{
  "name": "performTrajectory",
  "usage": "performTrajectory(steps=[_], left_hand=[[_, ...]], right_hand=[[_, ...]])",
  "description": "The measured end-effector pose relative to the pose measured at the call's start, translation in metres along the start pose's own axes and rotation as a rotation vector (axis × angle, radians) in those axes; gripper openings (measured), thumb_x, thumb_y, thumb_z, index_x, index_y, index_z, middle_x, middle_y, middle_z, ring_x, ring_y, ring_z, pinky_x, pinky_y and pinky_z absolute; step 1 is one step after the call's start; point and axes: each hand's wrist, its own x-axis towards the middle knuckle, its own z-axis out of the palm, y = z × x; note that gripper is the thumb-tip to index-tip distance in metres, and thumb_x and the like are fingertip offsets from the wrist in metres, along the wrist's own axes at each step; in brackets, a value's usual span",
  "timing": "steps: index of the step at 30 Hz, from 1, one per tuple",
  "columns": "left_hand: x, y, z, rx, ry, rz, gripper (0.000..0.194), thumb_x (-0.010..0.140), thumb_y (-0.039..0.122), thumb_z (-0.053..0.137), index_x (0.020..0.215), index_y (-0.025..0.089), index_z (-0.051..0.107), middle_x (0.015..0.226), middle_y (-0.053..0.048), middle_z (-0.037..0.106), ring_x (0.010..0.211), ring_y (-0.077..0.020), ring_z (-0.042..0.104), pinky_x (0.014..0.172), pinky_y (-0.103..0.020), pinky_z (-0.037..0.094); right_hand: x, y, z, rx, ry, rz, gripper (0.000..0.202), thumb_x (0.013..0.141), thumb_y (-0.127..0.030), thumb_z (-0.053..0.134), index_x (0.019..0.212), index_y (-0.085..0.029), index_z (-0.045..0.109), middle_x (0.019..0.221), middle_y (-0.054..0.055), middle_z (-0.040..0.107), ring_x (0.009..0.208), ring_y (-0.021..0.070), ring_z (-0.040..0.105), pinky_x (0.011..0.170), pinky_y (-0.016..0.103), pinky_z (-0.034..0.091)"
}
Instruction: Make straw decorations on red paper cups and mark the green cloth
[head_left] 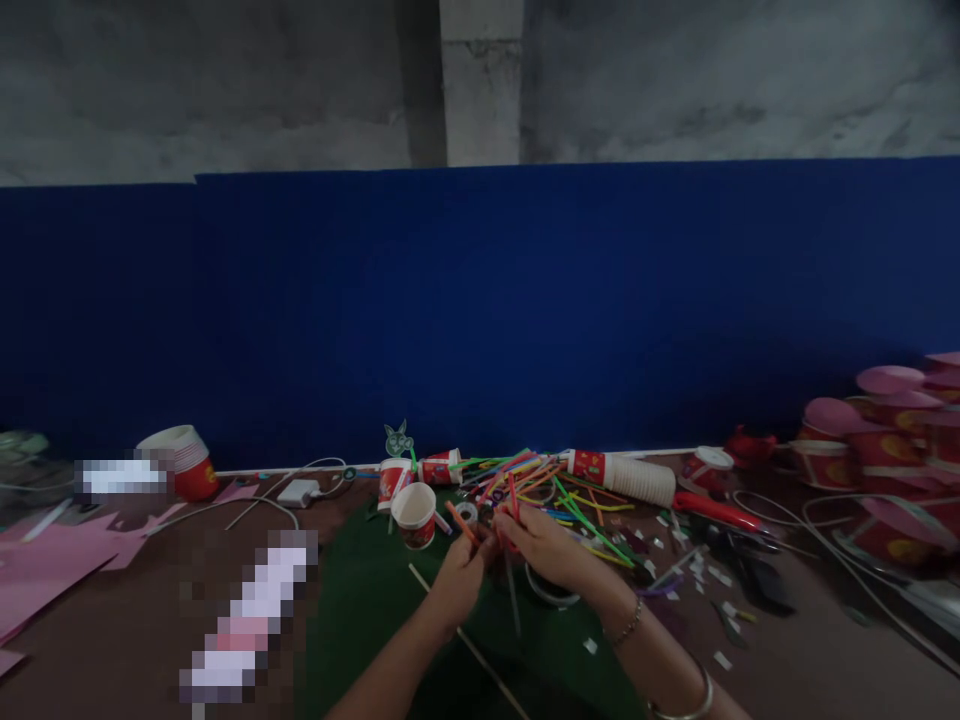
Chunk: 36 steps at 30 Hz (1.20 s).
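Note:
My left hand (459, 575) is closed around an orange straw (460, 521) that sticks out up and to the left. Close beside it, my right hand (551, 545) is closed on a slim red thing whose kind is unclear. A thin greyish strip (514, 605) hangs below the fingers. Just behind the hands lies a loose heap of coloured straws (525, 475). To the left stands a red and white paper cup (415, 515) with its mouth facing me. A roll of tape (466, 515) is partly visible behind my left hand.
A green mat (367, 620) covers part of the brown table, with a thin stick (487, 665) across it. Stacked paper cups (637, 478) lie behind. Paper scraps, cables and a red-handled tool (720, 510) are at right. Pink-topped cups (892, 440) crowd the far right; pink paper (60, 570) lies left.

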Motion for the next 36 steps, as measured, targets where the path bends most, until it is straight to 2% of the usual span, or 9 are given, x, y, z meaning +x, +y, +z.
performTrajectory(steps=[6,10,13,17,21,25,31,34,36], left_hand=[[-0.005,0.009,0.0,-0.237,0.058,-0.011,0.029,0.068,0.043,0.072,0.075,0.017,0.059,0.059,0.005,0.054,0.055,-0.0085,0.05,0.056,-0.02,0.04],[-0.004,0.01,-0.004,-0.427,0.047,-0.097,0.035,0.059,0.033,0.081,0.084,0.015,0.066,0.066,0.002,0.063,0.056,-0.0074,0.055,0.057,-0.017,0.042],[-0.004,0.011,-0.002,-0.437,-0.001,-0.093,0.029,0.064,0.038,0.076,0.08,0.014,0.067,0.066,-0.001,0.066,0.06,-0.0109,0.06,0.059,-0.02,0.044],[-0.006,0.012,0.0,-0.397,-0.079,-0.111,0.028,0.066,0.04,0.074,0.074,0.014,0.067,0.064,-0.002,0.066,0.058,-0.0118,0.059,0.06,-0.022,0.045],[-0.004,0.006,-0.004,-0.368,-0.062,-0.181,0.033,0.058,0.041,0.079,0.068,0.013,0.066,0.058,0.0,0.062,0.052,-0.0099,0.055,0.05,-0.019,0.04],[0.002,-0.004,-0.009,-0.35,-0.048,-0.196,0.033,0.057,0.041,0.08,0.063,0.013,0.064,0.057,0.0,0.06,0.052,-0.01,0.055,0.052,-0.02,0.041],[0.004,-0.006,-0.003,-0.352,-0.002,-0.182,0.033,0.06,0.043,0.078,0.071,0.015,0.065,0.058,0.001,0.062,0.05,-0.0092,0.054,0.05,-0.02,0.039],[0.0,-0.004,0.001,-0.368,0.01,-0.23,0.037,0.066,0.047,0.073,0.085,0.017,0.068,0.067,-0.001,0.067,0.058,-0.0125,0.059,0.057,-0.023,0.043],[-0.004,-0.002,0.004,-0.364,-0.076,-0.265,0.039,0.073,0.051,0.064,0.092,0.017,0.068,0.072,-0.004,0.069,0.064,-0.0156,0.062,0.061,-0.026,0.044]], right_hand=[[0.007,0.002,0.007,0.394,0.086,0.295,0.034,0.08,-0.053,0.05,0.071,-0.02,0.05,0.05,-0.005,0.047,0.04,0.0094,0.041,0.037,0.021,0.027],[0.006,-0.005,0.01,0.555,0.115,0.302,0.036,0.075,-0.054,0.057,0.074,-0.019,0.053,0.052,-0.003,0.051,0.041,0.0092,0.043,0.038,0.021,0.025],[0.004,-0.005,0.013,0.594,0.052,0.29,0.038,0.073,-0.055,0.059,0.072,-0.018,0.052,0.053,-0.003,0.052,0.041,0.0075,0.041,0.038,0.02,0.024],[0.001,-0.002,0.016,0.507,-0.038,0.251,0.035,0.077,-0.053,0.057,0.074,-0.017,0.054,0.054,-0.005,0.049,0.042,0.0066,0.038,0.039,0.02,0.023],[-0.003,-0.007,0.016,0.387,-0.098,0.219,0.033,0.079,-0.05,0.054,0.069,-0.018,0.052,0.051,-0.006,0.044,0.042,0.0069,0.036,0.041,0.021,0.025],[-0.003,-0.012,0.018,0.383,-0.123,0.235,0.033,0.079,-0.051,0.052,0.067,-0.02,0.05,0.054,-0.005,0.049,0.041,0.0072,0.037,0.042,0.022,0.026],[0.002,0.003,0.024,0.316,-0.03,0.221,0.03,0.084,-0.045,0.046,0.066,-0.021,0.046,0.054,-0.004,0.049,0.043,0.0093,0.041,0.046,0.023,0.032],[0.004,0.012,0.028,0.197,0.149,0.107,0.024,0.08,-0.042,0.051,0.071,-0.02,0.051,0.068,0.0,0.055,0.066,0.0156,0.052,0.066,0.029,0.043],[0.004,0.014,0.031,0.163,0.241,0.054,0.021,0.078,-0.04,0.054,0.078,-0.019,0.056,0.082,0.004,0.059,0.083,0.0196,0.054,0.08,0.033,0.042]])
